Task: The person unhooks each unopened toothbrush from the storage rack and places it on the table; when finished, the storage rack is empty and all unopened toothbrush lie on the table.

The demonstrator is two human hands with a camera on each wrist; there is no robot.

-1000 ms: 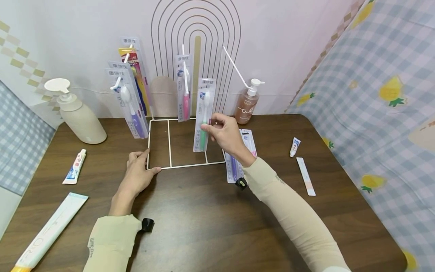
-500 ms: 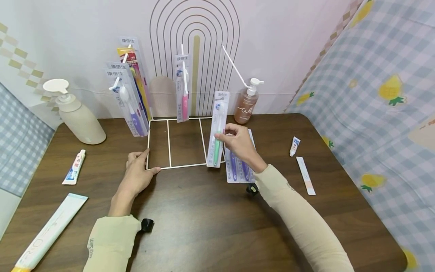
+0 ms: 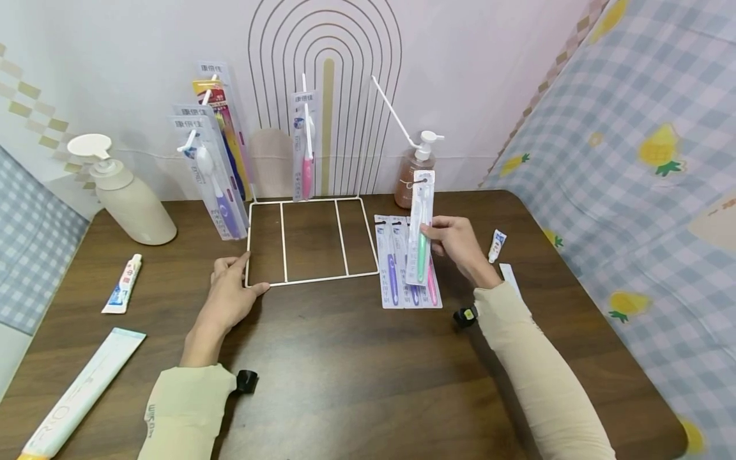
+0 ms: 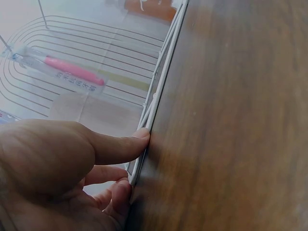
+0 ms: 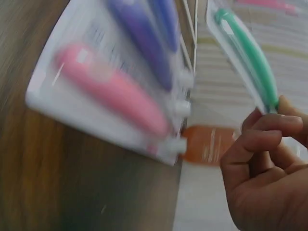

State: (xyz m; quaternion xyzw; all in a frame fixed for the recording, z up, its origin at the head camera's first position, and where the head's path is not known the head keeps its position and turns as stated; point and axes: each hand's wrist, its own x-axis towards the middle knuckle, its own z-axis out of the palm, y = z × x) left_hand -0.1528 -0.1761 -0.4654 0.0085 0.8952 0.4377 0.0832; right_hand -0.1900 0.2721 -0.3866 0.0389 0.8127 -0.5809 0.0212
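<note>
With thumb and fingers, my right hand (image 3: pixel 459 244) pinches the edge of a packaged toothbrush with a green handle (image 3: pixel 422 255). It is upright above several packaged toothbrushes (image 3: pixel 393 281) with purple and pink handles, lying side by side on the table. In the right wrist view the green-handled pack (image 5: pixel 248 53) rises from the fingertips. My left hand (image 3: pixel 227 297) holds the front left corner of a white wire display rack (image 3: pixel 315 279), its thumb on the front bar (image 4: pixel 149 126). On the rack's hooks hang a pink-handled pack (image 3: pixel 306 176) and, at left, several more packs (image 3: pixel 223 207).
A brown pump bottle (image 3: pixel 404 185) stands behind the lying packs. At left are a cream pump bottle (image 3: pixel 135 207), a small toothpaste tube (image 3: pixel 123 284) and a large tube (image 3: pixel 86 390). A tiny tube (image 3: pixel 497 246) and a white strip (image 3: pixel 510 278) lie right.
My right hand has carried the green-handled toothbrush pack rightward and away from the rack's hooks to above the lying packs. My left hand has stayed on the rack corner.
</note>
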